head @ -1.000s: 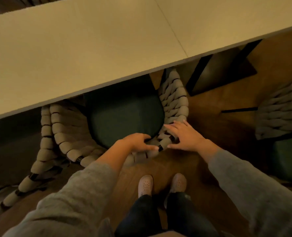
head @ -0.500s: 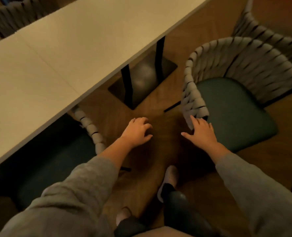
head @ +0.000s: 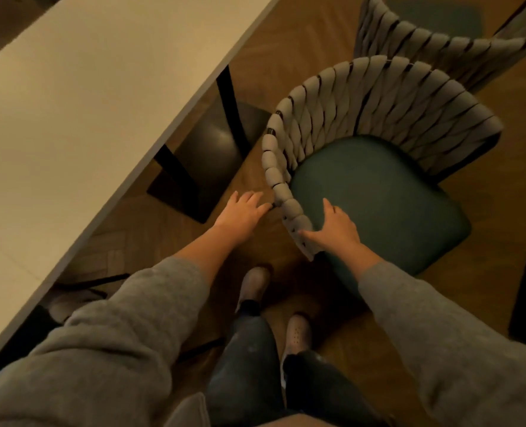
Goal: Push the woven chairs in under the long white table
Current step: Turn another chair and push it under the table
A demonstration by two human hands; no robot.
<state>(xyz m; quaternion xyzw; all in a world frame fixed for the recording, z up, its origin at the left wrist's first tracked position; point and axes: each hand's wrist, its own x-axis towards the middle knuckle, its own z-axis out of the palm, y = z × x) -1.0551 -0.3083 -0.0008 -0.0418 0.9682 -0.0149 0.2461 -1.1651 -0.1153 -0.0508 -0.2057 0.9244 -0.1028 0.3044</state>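
1. Right of centre in the frame, a chair with a curved back of thick grey woven rope and a dark green seat cushion stands out on the brown herringbone wood floor, apart from the table and not under it.
2. A long white table runs on a slant across the upper left of the frame. Its black legs and flat black base plate show below its edge, between the table and the chair.
3. The person's right hand lies over the near end of the chair's woven arm. Its thumb is spread wide against the rope and its fingers are fairly straight over the edge of the green cushion, so it touches rather than clasps.
4. The left hand reaches from the left with loose, straight fingers and holds nothing. Its fingertips are at the outer side of the same woven arm, but whether they touch it cannot be told.
5. A second grey woven chair stands in the upper right corner, just behind the first one's back.
6. At the bottom of the frame are grey sleeves, dark trousers and pale shoes on the floor, just below the hands.
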